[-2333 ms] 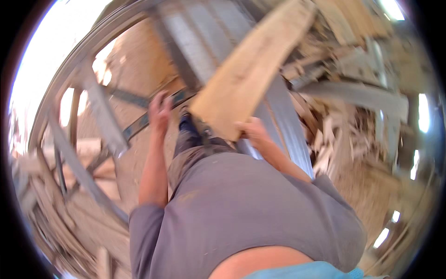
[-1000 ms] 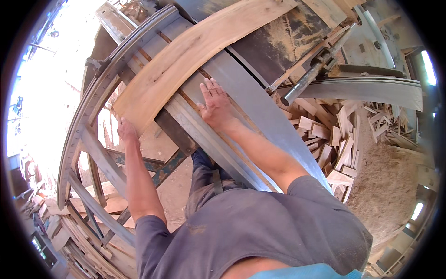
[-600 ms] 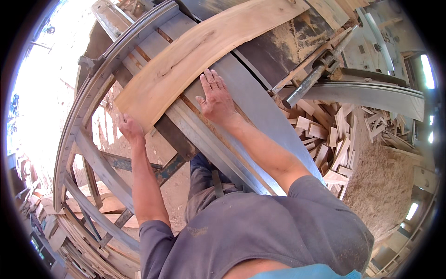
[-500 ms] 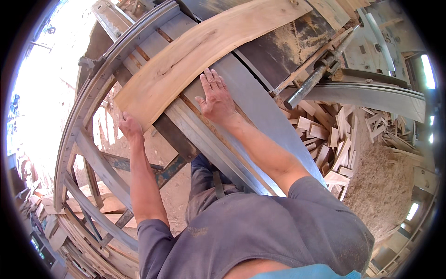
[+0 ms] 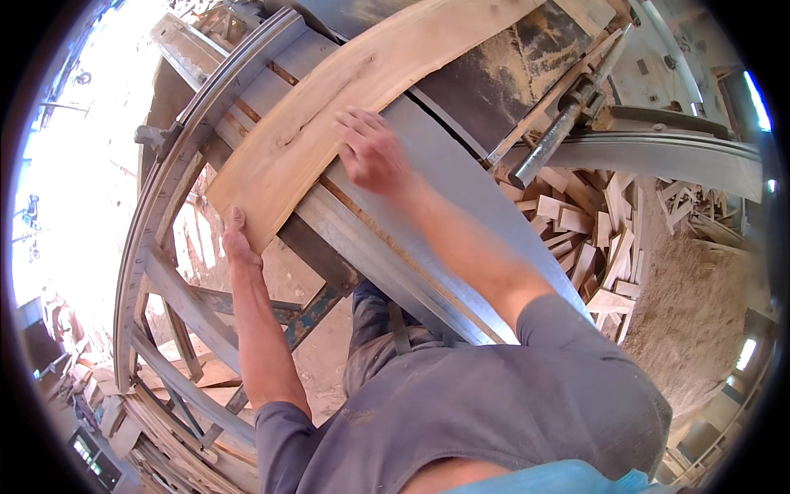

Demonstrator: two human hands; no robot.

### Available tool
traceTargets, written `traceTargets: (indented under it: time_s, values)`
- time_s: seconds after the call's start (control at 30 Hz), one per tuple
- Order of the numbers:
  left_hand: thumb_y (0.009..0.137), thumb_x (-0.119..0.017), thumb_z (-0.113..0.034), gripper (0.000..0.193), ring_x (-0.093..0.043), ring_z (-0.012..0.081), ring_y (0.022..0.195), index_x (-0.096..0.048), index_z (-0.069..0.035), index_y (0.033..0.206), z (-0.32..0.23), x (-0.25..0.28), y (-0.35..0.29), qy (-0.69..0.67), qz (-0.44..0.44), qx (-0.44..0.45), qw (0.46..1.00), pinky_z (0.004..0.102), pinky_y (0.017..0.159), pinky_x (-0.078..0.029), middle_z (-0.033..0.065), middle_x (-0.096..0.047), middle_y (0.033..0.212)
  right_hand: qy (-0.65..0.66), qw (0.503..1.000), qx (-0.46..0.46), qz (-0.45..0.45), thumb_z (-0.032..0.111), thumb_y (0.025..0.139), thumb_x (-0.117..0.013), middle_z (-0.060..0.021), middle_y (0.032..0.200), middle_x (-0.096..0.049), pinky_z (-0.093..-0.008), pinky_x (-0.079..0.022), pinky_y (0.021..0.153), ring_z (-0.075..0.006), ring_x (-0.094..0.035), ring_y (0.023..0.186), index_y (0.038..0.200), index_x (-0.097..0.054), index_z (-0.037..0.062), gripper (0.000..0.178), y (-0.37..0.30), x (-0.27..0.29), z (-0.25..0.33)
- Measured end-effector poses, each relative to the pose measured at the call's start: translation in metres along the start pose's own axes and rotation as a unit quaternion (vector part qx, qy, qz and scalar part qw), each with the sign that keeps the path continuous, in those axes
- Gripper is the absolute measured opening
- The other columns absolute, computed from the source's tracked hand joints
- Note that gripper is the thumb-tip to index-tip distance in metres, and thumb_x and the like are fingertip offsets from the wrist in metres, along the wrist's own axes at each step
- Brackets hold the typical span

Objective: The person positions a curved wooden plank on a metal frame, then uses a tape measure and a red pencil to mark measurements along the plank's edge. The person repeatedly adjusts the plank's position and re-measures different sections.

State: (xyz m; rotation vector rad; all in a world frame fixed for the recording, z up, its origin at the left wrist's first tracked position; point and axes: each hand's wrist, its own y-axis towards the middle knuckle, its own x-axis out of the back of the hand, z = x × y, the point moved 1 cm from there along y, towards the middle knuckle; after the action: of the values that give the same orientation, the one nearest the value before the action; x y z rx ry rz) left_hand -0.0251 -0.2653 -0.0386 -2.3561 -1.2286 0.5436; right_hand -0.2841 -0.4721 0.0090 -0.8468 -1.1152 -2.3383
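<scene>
A long, curved wooden board (image 5: 296, 140) with a knotty grain lies slantwise across the metal table (image 5: 461, 193) of a woodworking machine. At its near left end, my left hand (image 5: 237, 243) grips the board, with the thumb showing and the other fingers largely hidden. My right hand (image 5: 374, 156) is over the board's near edge, fingers stretched toward the wood and slightly blurred. I cannot tell whether its fingertips touch the wood.
A curved metal rail (image 5: 152, 214) bends round the left side. Right of the table, a round metal bar (image 5: 543, 156) sticks out above a heap of wood offcuts (image 5: 597, 239). Sawdust (image 5: 687, 272) covers the floor there. Dark sawdust-covered plate (image 5: 477, 95) lies beyond the board.
My right hand has left its flat rest on the metal table and shifted left to the board's edge. My left hand stays at the board's end, its thumb now raised.
</scene>
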Motion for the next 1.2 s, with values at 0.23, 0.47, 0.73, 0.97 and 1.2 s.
traceTargets:
  time_s: [0.23,0.47,0.73,0.97,1.2]
  values:
    - [0.099,-0.063,-0.025,0.049,-0.065,0.0271,0.11,-0.052,0.006,0.135,-0.003,-0.011,-0.007,-0.029,-0.017,-0.021,0.999,0.0387,0.095,-0.054,0.0155,-0.064,0.125,-0.044,0.998,0.032,-0.017,0.022,0.087,-0.066,-0.0122,0.121,-0.07,-0.0409,-0.043,0.109,-0.0283,-0.061,0.122,0.106,-0.073,0.0055,0.026,0.045,-0.042,-0.022]
    - [0.1,-0.061,-0.025,0.047,-0.065,0.0266,0.109,-0.053,0.006,0.135,-0.006,-0.019,-0.005,-0.018,-0.027,-0.01,0.999,0.0387,0.096,-0.054,0.0148,-0.064,0.125,-0.027,0.999,0.037,-0.015,0.023,0.086,-0.062,-0.0111,0.122,-0.07,-0.0402,-0.042,0.111,-0.0271,-0.06,0.123,0.102,-0.074,0.0062,0.026,0.055,-0.051,-0.034]
    - [0.1,-0.061,-0.026,0.045,-0.066,0.0255,0.107,-0.056,0.004,0.133,-0.006,-0.009,0.027,0.001,-0.031,-0.013,0.999,0.0371,0.093,-0.054,0.0133,-0.065,0.125,-0.049,0.998,0.026,-0.009,0.023,0.084,-0.063,-0.0113,0.127,-0.067,-0.0402,-0.04,0.112,-0.0272,-0.058,0.126,0.106,-0.073,0.0073,0.029,0.067,-0.062,-0.037]
    - [0.098,-0.064,-0.028,0.046,-0.067,0.0247,0.103,-0.058,0.004,0.131,-0.005,-0.015,0.041,-0.001,-0.057,-0.029,0.998,0.0366,0.089,-0.055,0.0124,-0.067,0.12,-0.058,0.998,0.026,0.003,0.024,0.084,-0.064,-0.0114,0.13,-0.066,-0.0401,-0.039,0.113,-0.0269,-0.056,0.129,0.108,-0.073,0.0077,0.031,0.078,-0.073,-0.044]
    - [0.097,-0.066,-0.029,0.046,-0.067,0.0239,0.101,-0.059,0.003,0.129,-0.016,-0.021,0.061,0.003,-0.063,-0.024,0.998,0.0358,0.088,-0.055,0.0122,-0.067,0.119,-0.05,0.998,0.026,0.004,0.024,0.083,-0.065,-0.0109,0.129,-0.066,-0.0395,-0.039,0.113,-0.027,-0.056,0.128,0.109,-0.074,0.0071,0.032,0.097,-0.088,-0.055]
